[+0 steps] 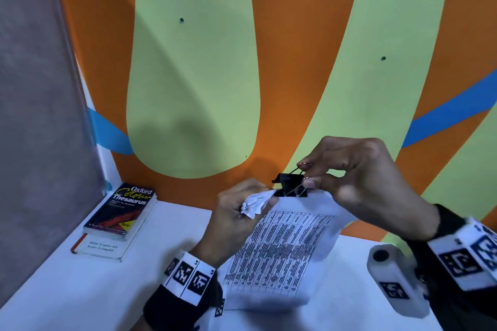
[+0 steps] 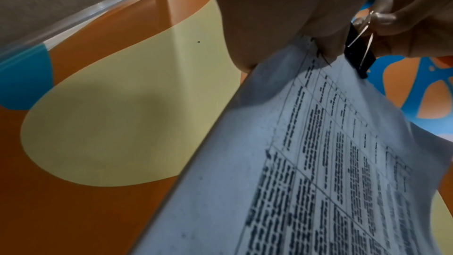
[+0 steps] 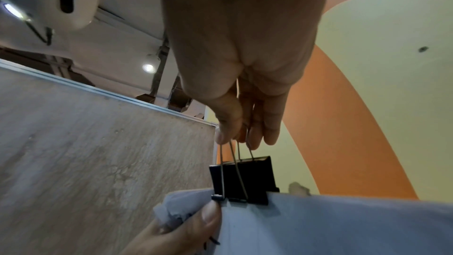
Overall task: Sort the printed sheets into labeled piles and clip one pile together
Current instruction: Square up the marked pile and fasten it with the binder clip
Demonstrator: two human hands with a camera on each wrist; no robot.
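black binder clip [image 1: 289, 185] pinched by right hand [image 1: 360, 183]; left hand [image 1: 236, 212] grips printed sheets [image 1: 282, 255].

Both hands are raised close together, the left hand [image 1: 236, 212] pinching with curled fingers, the right hand [image 1: 363, 177] squeezing thumb against fingertips.
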